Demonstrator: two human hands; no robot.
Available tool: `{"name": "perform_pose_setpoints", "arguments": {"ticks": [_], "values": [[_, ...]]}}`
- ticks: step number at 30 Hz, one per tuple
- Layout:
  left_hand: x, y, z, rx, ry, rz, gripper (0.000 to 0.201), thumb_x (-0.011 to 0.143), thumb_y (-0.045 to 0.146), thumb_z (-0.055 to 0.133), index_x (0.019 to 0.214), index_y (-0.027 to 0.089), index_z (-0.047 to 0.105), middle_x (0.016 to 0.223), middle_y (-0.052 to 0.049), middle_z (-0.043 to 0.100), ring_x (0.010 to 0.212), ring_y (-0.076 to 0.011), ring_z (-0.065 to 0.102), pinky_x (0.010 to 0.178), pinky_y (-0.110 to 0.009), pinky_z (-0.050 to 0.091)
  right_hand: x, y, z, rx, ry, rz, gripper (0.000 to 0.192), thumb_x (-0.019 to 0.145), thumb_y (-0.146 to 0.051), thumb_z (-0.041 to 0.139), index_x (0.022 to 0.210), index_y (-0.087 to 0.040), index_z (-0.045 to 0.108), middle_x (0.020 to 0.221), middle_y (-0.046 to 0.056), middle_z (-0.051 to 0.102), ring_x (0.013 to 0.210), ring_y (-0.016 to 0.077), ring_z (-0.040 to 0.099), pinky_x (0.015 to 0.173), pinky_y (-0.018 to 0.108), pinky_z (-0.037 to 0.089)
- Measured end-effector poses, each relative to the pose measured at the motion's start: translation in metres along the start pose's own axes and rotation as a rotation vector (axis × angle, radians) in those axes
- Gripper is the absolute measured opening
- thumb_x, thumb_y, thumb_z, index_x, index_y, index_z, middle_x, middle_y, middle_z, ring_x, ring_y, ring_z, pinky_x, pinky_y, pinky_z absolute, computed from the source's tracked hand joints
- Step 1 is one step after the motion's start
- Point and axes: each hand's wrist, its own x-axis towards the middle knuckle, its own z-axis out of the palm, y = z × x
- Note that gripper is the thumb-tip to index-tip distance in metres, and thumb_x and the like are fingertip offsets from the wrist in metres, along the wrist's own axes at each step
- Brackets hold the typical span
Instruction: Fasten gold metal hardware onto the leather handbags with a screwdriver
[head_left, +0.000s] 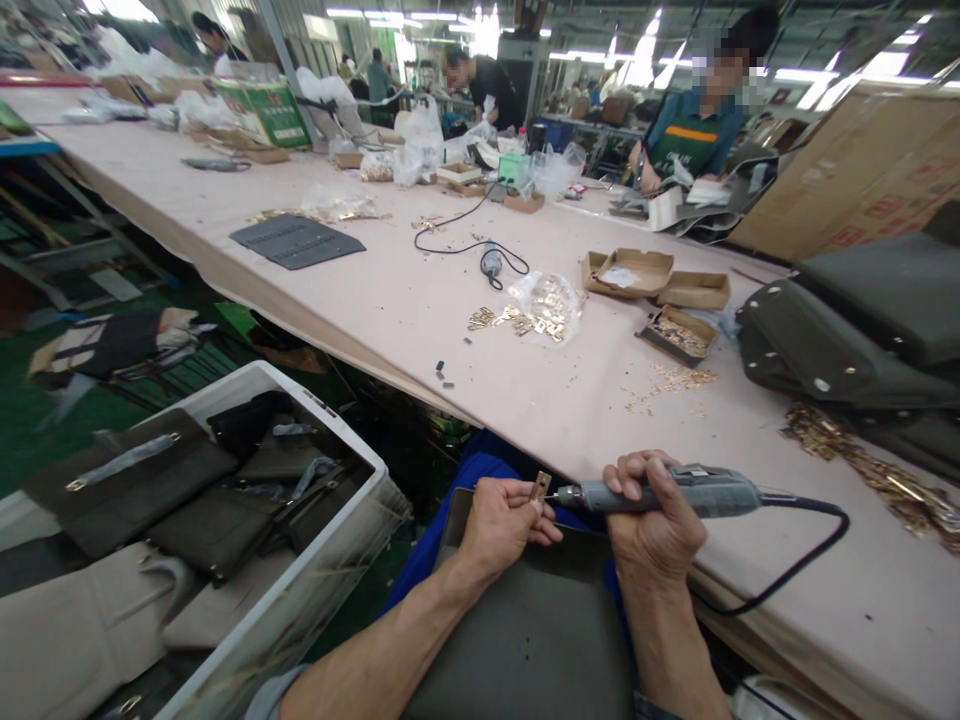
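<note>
My right hand (656, 505) is wrapped round a grey electric screwdriver (694, 492), held nearly level, with its bit pointing left. Between the thumb and fingers of my left hand (510, 520) is a small gold metal plate (541, 484) with a hole in it. The screwdriver's tip reaches to the plate and my left fingertips; whether a screw sits there is too small to tell. A dark olive-grey bag panel (525, 640) lies across my lap under both hands. The black cord (817, 590) loops from the screwdriver's back end down past the table edge.
On the long table (540, 400) lie small gold screws (675, 378), a cardboard box (679, 335) of fittings, a plastic bag (551, 305) of gold plates and another screwdriver (491, 262). Dark bags (855, 320) pile up at right. A white crate (300, 590) holds bags at left. Co-workers are beyond.
</note>
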Motion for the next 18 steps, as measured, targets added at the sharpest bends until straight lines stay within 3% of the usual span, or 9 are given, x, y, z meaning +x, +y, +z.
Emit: {"name": "perform_pose_setpoints", "arguments": {"ticks": [18], "values": [[-0.002, 0.002, 0.006, 0.095, 0.05, -0.006, 0.017, 0.078, 0.023, 0.071, 0.082, 0.007, 0.073, 0.068, -0.012, 0.074, 0.056, -0.0196, 0.073, 0.052, -0.023, 0.057, -0.01, -0.008, 0.026, -0.143, -0.057, -0.039, 0.018, 0.077, -0.023, 0.083, 0.082, -0.017, 0.066, 0.067, -0.002, 0.058, 0.05, 0.0087, 0.048, 0.054, 0.026, 0.042]]}}
